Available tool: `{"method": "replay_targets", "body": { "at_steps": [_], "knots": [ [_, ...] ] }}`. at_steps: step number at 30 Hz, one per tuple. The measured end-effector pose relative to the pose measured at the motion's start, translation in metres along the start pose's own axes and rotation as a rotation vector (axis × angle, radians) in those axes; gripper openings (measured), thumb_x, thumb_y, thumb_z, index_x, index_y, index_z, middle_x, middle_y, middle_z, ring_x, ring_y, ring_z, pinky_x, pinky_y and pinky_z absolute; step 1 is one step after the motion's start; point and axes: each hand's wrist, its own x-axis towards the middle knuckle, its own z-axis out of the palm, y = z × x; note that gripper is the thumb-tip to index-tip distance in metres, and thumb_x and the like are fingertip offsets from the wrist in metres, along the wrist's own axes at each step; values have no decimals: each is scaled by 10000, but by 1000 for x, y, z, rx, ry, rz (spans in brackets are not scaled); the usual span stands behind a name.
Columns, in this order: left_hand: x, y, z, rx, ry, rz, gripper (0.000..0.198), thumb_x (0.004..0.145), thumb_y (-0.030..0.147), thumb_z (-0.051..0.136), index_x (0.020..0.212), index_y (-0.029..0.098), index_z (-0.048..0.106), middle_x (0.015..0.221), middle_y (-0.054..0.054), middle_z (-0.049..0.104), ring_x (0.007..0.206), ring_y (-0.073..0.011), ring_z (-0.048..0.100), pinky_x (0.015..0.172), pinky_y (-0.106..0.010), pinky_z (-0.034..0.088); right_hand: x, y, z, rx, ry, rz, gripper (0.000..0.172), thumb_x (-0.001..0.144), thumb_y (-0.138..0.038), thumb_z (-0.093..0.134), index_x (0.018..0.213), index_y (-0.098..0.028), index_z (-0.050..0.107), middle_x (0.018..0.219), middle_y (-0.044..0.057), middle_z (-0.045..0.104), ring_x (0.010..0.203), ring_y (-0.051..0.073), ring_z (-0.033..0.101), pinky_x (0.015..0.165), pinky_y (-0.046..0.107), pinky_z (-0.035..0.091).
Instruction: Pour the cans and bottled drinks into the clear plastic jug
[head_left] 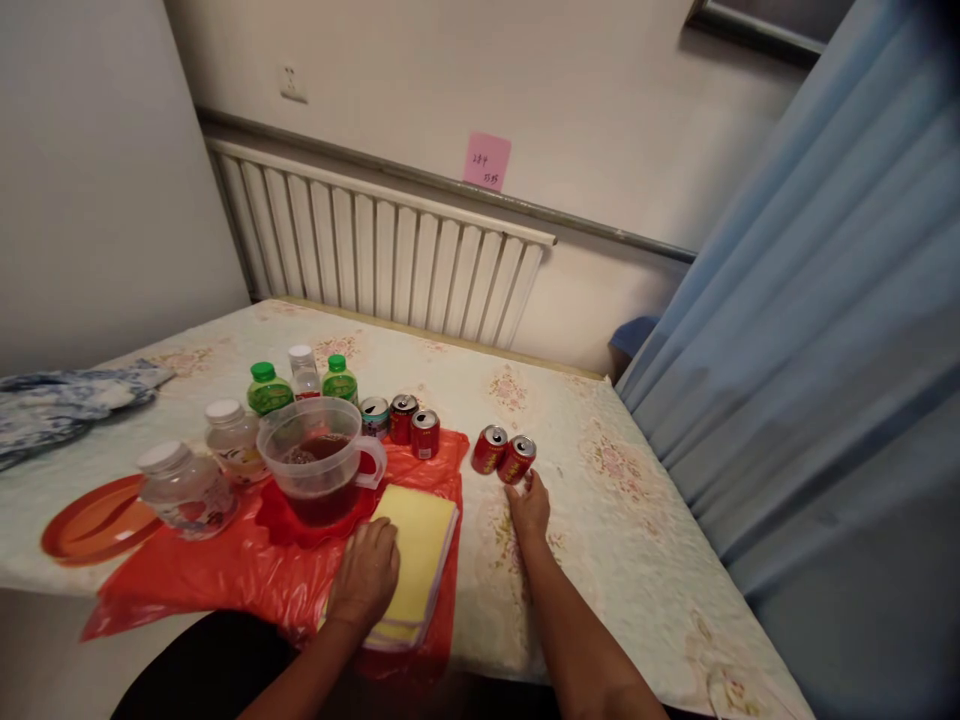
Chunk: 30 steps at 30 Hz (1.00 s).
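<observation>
My right hand has its thumb and fingers around the lower part of an opened red drink can. That can stands upright on the flowered tablecloth, close beside another opened red can. My left hand lies on the left side of a stack of yellow paper, its fingers laid over the top sheet. Left of the stack, a clear plastic jug partly filled with dark red-brown liquid stands on a red scalloped dish. Behind the stack are two more red cans and a blue-grey can.
Two green-capped bottles and a white-capped bottle stand behind the jug. Two clear jars with white lids and an orange tray are at left. A red plastic sheet lies underneath. A blue curtain hangs at right.
</observation>
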Motion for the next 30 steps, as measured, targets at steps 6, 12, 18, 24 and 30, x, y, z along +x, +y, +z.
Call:
{"method": "replay_targets", "body": {
  "at_steps": [6,12,18,24,30],
  "knots": [
    [-1,-1,-1,-14,0,-4,206,886,134,461,1018,185,611,1134,-98,626,1079,-246,548,946,-391,418,-29,3,-12,61,25,52,584,780,-414,552,1263,-88,554,1060,157,679,926,261,637,849,351,472],
    [-4,-3,3,-22,-4,-8,204,902,134,438,1004,169,612,1133,-101,618,1071,-256,527,940,-397,403,-59,-35,-10,176,-101,-69,427,813,-366,532,1154,-125,622,856,69,704,772,202,655,772,295,502],
    [-5,-2,3,-31,-11,-26,207,906,125,435,1015,161,607,1140,-97,610,1077,-251,517,946,-400,392,-38,-125,28,224,-225,-340,469,798,-299,591,1232,-120,577,1064,121,684,921,222,646,835,328,501],
    [-7,-1,2,-39,-5,-31,211,900,104,434,1016,163,601,1151,-95,603,1083,-249,510,960,-405,384,-9,-188,72,-40,-261,-426,714,720,-295,722,1359,-105,465,1354,180,533,1263,302,477,1066,402,361],
    [-9,-3,5,-53,-1,-40,220,887,81,425,986,169,600,1110,-87,608,1038,-242,519,945,-405,394,-1,-201,91,-74,-345,-369,668,683,-231,732,1308,-166,506,1269,157,588,1183,310,525,1015,421,388]
  ]
}}
